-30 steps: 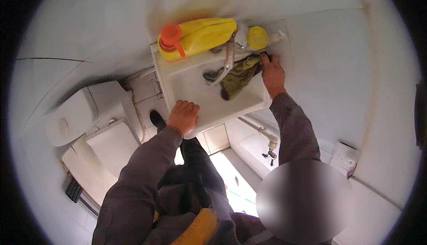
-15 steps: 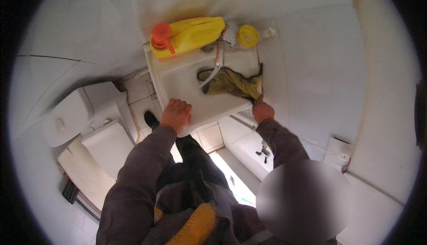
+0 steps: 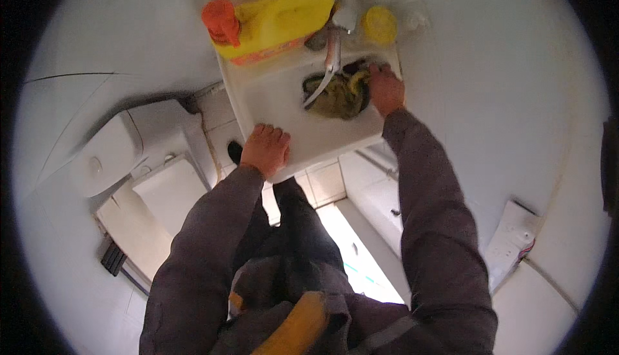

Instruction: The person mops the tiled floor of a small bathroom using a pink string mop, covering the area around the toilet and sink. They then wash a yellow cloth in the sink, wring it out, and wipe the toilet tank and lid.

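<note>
My right hand (image 3: 387, 91) reaches over the right side of the white sink (image 3: 264, 100), closed on a dark-edged, olive-yellow cloth (image 3: 338, 100). The cloth lies bunched in the basin below the tap (image 3: 333, 55). From the tap's tip a pale curved streak runs down over the cloth; I cannot tell if it is spout or water. My left hand (image 3: 265, 149) rests at the sink's front left edge, fingers curled over the rim.
A yellow jug (image 3: 284, 20) with a red cap (image 3: 220, 21) lies along the sink's back ledge. A round yellow tub (image 3: 379, 25) stands right of the tap. At left is a toilet (image 3: 171, 194); a socket box (image 3: 514, 236) hangs at right.
My right hand has moved from the front right corner up and inward over the basin, bunching the cloth. My left hand keeps its place on the rim. The view has shifted.
</note>
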